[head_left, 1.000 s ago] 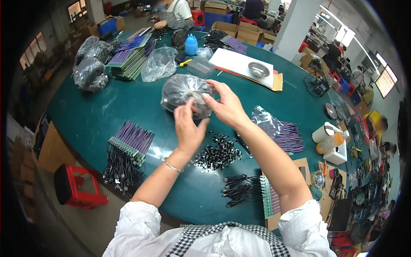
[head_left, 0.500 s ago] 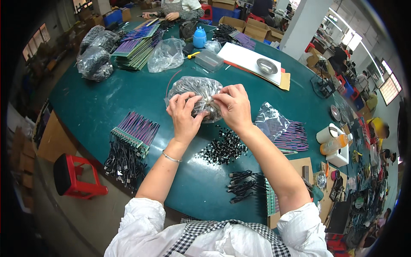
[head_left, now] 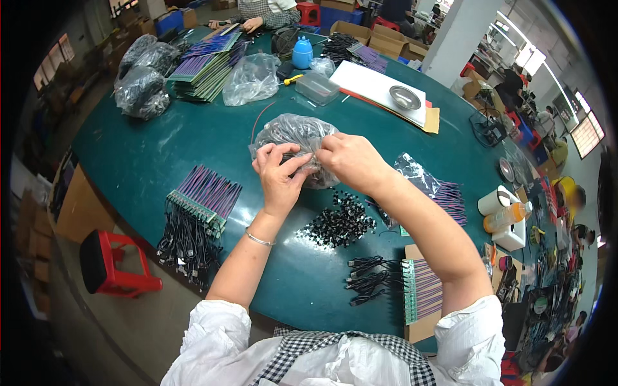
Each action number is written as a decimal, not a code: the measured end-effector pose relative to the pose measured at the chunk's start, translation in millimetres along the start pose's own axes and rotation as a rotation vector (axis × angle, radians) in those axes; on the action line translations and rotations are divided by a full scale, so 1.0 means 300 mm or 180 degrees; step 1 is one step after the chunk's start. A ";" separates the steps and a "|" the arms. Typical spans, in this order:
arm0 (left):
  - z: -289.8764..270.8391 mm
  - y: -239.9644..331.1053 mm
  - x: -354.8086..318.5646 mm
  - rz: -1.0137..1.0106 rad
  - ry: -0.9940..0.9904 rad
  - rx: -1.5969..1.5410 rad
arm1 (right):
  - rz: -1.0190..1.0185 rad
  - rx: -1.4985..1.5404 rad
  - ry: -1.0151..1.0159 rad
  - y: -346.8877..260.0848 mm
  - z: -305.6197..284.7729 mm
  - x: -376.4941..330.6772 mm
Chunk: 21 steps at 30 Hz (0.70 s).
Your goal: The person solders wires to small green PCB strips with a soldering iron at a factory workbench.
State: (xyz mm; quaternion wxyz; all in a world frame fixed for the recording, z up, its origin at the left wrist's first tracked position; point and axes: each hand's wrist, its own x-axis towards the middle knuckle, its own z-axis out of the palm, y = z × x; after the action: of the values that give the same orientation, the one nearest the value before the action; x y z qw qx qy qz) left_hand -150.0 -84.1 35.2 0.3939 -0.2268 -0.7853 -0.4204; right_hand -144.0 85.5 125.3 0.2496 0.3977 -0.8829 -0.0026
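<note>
A clear plastic bag (head_left: 293, 130), bulging with dark contents that I cannot make out, lies on the green table in front of me. My left hand (head_left: 280, 177) grips its near left side with bent fingers, thumb and forefinger at the gathered plastic. On the right, my right hand (head_left: 353, 161) is closed on the bunched neck, its fingertips partly hidden behind the knuckles. Just nearer than the bag is a loose heap of small black pieces (head_left: 340, 222). A thin red wire (head_left: 256, 122) curves out by the bag's left side.
Wired circuit strips with black cables (head_left: 196, 215) lie at left; more green strips (head_left: 411, 293) lie on cardboard at right. An orange bottle (head_left: 505, 217) stands beside white containers. Farther back are a metal dish (head_left: 404, 98), a clear box (head_left: 317, 88) and a co-worker's hand (head_left: 252, 25).
My right hand has turned over at the bag's neck, its elbow swinging outward to the right and uncovering more of the circuit strips. The left hand stays on the bag.
</note>
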 end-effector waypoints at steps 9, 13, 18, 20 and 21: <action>0.020 -0.001 0.025 0.0175 0.0020 -0.0167 | -0.0482 -0.0470 -0.1261 -0.002 -0.024 0.057; 0.028 -0.005 0.062 0.0129 0.0087 -0.0233 | -0.0426 -0.0674 -0.0869 0.046 0.014 0.051; 0.049 -0.002 0.075 0.0037 0.0214 -0.0394 | 0.1288 -0.0241 0.0296 0.159 0.049 0.000; 0.046 -0.003 0.075 0.0025 0.0241 -0.0429 | 0.1958 0.0367 0.0363 0.204 -0.023 -0.021; 0.039 -0.005 0.072 0.0021 0.0242 -0.0457 | 0.1819 0.0575 0.0398 0.199 -0.057 -0.028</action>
State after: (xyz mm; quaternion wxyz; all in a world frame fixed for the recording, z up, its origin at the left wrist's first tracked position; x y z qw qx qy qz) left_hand -168.9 -74.6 48.1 0.4076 -0.2410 -0.7368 -0.4827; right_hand -173.5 135.5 148.8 0.2577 0.1532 -0.9386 0.1708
